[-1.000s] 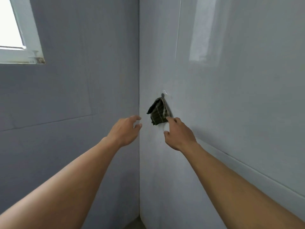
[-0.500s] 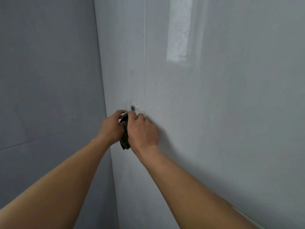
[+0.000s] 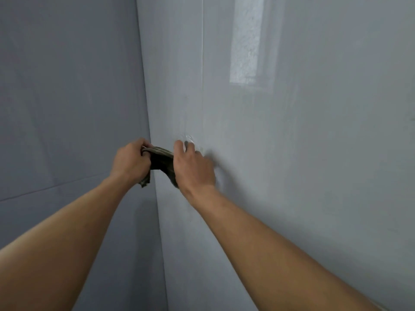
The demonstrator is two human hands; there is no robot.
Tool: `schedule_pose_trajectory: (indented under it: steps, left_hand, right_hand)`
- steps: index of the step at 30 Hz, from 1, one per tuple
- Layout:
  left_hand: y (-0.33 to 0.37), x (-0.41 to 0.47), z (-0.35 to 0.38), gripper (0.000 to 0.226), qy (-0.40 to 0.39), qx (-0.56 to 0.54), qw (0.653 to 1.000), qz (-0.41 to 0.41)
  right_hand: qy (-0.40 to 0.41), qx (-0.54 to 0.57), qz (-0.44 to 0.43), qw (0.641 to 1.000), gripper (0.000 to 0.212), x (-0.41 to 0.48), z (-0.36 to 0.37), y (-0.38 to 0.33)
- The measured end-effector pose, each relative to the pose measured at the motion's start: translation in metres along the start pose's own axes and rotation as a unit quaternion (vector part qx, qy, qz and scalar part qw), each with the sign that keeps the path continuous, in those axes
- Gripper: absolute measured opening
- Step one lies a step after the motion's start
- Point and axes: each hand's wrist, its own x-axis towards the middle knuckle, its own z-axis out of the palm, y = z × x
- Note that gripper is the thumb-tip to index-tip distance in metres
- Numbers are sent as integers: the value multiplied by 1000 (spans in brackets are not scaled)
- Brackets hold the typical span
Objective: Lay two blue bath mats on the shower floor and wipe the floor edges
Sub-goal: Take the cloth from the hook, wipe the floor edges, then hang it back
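My two bare forearms (image 3: 74,234) are reaching up from the bottom edge towards the clear hook (image 3: 190,140) on the grey tiled wall (image 3: 325,158). My left hand (image 3: 131,161) is hanging left of the hook and a little below it, fingers curled tight around one end of the dark cloth (image 3: 161,158). My right hand (image 3: 193,170) is sitting just under the hook, thumb and forefinger raised to touch it. The other end of the cloth is running in beneath this palm, so I am gripping it there, though the back of my hand is hiding the fingers that do it.

The cloth is stretching between both hands, just left of the hook and below it, and a loose corner is dangling under my left hand. The corner seam (image 3: 146,90) is running down the shower left of the hook, behind the cloth. Above and right of the hook, a pale reflection (image 3: 244,46) is shining on the glossy tile.
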Motion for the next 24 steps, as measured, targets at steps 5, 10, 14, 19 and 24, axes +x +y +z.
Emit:
schedule_pose_trajectory:
  steps: [5,10,14,19,24]
  left_hand:
    - [-13,-41,-65,15,-4,26,1000,-4]
    - [-34,-100,-150,11,-10,39,999,-32]
    - [-53,-154,-221,4,-39,51,995,-74]
    - [-86,-229,-296,7,-21,70,989,-132]
    - [-124,-303,-354,9,3,91,979,-184]
  right_hand:
    - [-19,42,-34,998,30,-14,-32,-34]
    - [-41,89,-67,993,20,-44,-60,-89]
    - [-99,145,-79,981,19,-75,-82,-140]
    - [-156,221,-107,957,34,-124,-100,-208]
    - [-198,262,-127,936,38,-168,-93,-276]
